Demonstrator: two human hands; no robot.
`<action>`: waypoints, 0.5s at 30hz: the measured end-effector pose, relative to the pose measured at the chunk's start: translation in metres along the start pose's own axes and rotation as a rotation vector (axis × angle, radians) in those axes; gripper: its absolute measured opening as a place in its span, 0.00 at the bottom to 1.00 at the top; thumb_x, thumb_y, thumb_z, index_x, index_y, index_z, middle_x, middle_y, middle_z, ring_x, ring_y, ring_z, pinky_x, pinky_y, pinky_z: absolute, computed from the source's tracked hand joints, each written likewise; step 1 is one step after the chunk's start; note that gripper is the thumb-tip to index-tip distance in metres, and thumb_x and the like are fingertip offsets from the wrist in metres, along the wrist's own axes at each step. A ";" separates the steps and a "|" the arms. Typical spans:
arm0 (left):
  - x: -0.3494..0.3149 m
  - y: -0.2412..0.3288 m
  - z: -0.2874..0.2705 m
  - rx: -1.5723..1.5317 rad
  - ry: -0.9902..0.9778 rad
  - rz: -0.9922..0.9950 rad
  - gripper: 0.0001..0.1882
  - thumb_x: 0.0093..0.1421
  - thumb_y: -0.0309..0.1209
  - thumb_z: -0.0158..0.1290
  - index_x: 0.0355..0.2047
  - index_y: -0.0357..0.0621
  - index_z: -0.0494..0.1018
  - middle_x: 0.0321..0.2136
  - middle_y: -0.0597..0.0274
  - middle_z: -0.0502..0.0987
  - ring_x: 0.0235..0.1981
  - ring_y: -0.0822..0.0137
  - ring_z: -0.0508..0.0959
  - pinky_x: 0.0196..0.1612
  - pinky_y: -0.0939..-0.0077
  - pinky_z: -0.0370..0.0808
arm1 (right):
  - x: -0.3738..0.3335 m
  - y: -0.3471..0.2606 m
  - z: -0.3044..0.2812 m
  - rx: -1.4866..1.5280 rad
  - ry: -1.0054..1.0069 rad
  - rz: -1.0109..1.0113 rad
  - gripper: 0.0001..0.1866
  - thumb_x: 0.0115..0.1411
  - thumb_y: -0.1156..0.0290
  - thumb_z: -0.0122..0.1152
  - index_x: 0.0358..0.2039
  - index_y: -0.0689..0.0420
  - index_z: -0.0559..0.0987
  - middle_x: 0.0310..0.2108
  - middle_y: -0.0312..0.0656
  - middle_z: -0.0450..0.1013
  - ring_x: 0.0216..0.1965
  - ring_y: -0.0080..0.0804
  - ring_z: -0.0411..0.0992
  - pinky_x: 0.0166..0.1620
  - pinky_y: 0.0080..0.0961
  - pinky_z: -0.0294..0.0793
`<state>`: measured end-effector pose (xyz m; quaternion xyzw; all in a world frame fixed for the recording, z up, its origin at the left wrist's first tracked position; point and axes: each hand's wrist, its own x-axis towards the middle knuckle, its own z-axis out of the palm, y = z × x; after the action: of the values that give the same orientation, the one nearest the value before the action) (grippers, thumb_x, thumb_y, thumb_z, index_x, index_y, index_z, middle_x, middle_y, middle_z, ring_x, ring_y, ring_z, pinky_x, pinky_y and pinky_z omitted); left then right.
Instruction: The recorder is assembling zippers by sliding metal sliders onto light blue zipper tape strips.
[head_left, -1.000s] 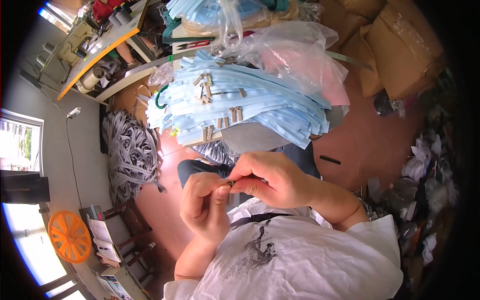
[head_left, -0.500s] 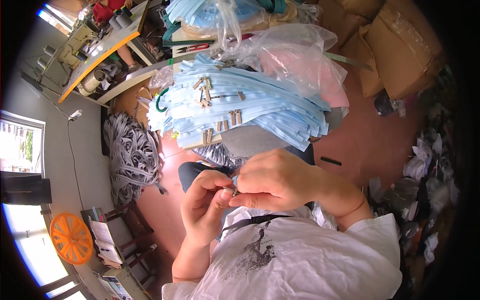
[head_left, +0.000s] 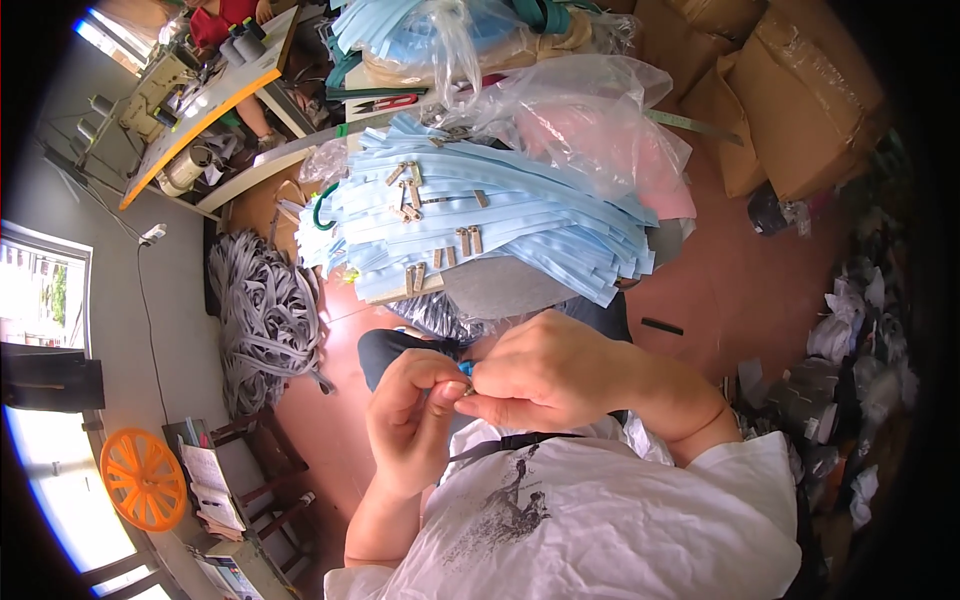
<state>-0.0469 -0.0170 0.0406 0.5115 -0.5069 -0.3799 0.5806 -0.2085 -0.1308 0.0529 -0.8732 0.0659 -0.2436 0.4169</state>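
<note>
My left hand (head_left: 412, 415) and my right hand (head_left: 550, 370) meet in front of my chest, above my lap, fingertips almost touching. Both are closed in a pinch on a small metal piece (head_left: 468, 389), mostly hidden by the fingers. A bit of blue material (head_left: 465, 369) shows just beyond it, between the hands. Past my hands, a heaped bundle of light blue zipper tapes (head_left: 500, 215) lies across a grey-topped stand (head_left: 510, 285). Several metal zipper pulls (head_left: 468, 240) lie on the tapes.
Clear plastic bags (head_left: 590, 95) and red-handled snips (head_left: 398, 101) lie beyond the tapes. A pile of grey strips (head_left: 265, 320) sits left, below a sewing table (head_left: 215, 100) where another person (head_left: 215, 25) sits. Cardboard boxes (head_left: 800, 100) stand far right; scraps (head_left: 830, 340) line the right side.
My hands stay pinched together and have shifted only slightly, the right a little down. The metal piece is more covered by the fingers now. The bundle has not moved.
</note>
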 end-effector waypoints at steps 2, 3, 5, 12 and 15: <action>0.000 -0.003 0.001 0.060 0.042 0.032 0.02 0.64 0.21 0.51 0.33 0.34 0.71 0.33 0.58 0.74 0.34 0.70 0.72 0.40 0.78 0.69 | 0.002 0.000 0.003 -0.019 0.039 -0.022 0.16 0.57 0.69 0.64 0.17 0.56 0.68 0.16 0.39 0.63 0.18 0.40 0.67 0.22 0.35 0.65; -0.001 -0.005 0.003 0.061 0.042 0.032 0.02 0.64 0.21 0.51 0.33 0.34 0.71 0.33 0.58 0.74 0.34 0.70 0.72 0.40 0.78 0.69 | 0.003 0.000 0.005 -0.039 0.077 -0.042 0.16 0.56 0.70 0.64 0.17 0.56 0.68 0.16 0.39 0.63 0.18 0.40 0.67 0.22 0.35 0.64; -0.004 -0.010 0.008 -0.172 0.131 -0.068 0.04 0.66 0.23 0.48 0.34 0.35 0.70 0.34 0.60 0.73 0.34 0.72 0.71 0.41 0.79 0.68 | 0.003 0.004 0.013 -0.046 0.120 -0.067 0.15 0.56 0.71 0.64 0.18 0.56 0.68 0.17 0.39 0.64 0.18 0.39 0.66 0.22 0.35 0.64; -0.007 -0.014 0.022 -0.492 0.229 -0.118 0.07 0.68 0.27 0.48 0.35 0.35 0.69 0.35 0.60 0.72 0.34 0.73 0.69 0.43 0.80 0.66 | 0.004 0.006 0.025 -0.029 0.210 -0.126 0.10 0.56 0.69 0.61 0.24 0.56 0.70 0.23 0.37 0.68 0.25 0.38 0.70 0.28 0.35 0.69; -0.009 -0.015 0.028 -0.577 0.277 -0.125 0.07 0.68 0.27 0.47 0.35 0.35 0.69 0.35 0.59 0.73 0.35 0.73 0.69 0.43 0.80 0.66 | 0.003 0.011 0.030 -0.089 0.251 -0.171 0.10 0.55 0.70 0.62 0.24 0.56 0.70 0.22 0.36 0.67 0.24 0.37 0.69 0.28 0.33 0.69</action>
<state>-0.0747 -0.0172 0.0229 0.4027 -0.2620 -0.4697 0.7407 -0.1902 -0.1179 0.0297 -0.8560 0.0539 -0.3823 0.3438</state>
